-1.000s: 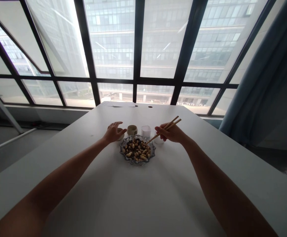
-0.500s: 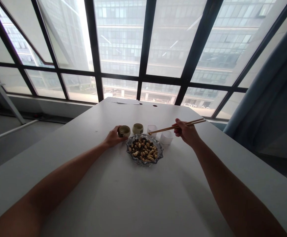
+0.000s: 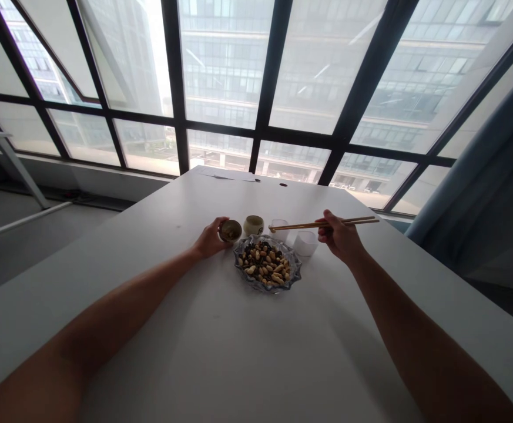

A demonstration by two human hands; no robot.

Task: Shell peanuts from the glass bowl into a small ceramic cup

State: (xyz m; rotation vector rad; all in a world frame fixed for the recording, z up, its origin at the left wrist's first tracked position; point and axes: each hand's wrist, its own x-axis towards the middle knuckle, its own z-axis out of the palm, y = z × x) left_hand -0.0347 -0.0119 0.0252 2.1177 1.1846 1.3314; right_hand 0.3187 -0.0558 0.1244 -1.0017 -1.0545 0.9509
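A glass dish [image 3: 295,275] full of mixed nuts and beans sits mid-table. My left hand [image 3: 210,238] grips a small brown cup [image 3: 230,230] just left of the dish, tilted toward me. My right hand [image 3: 339,237] holds a pair of wooden chopsticks [image 3: 318,224] level above the table, tips pointing left over a small clear cup [image 3: 279,229]. A second brown cup [image 3: 253,225] stands behind the dish. A white cup [image 3: 305,242] sits to the right of the dish, close to my right hand.
The white table [image 3: 221,346] runs to a wall of large windows. A sheet of paper [image 3: 225,174] and a small dark spot [image 3: 283,184] lie at its far edge. A blue curtain [image 3: 480,170] hangs at the right.
My right hand lifted the chopsticks out of the dish and swung them level. My left hand closed on the small brown cup and tipped it. The view shifted left.
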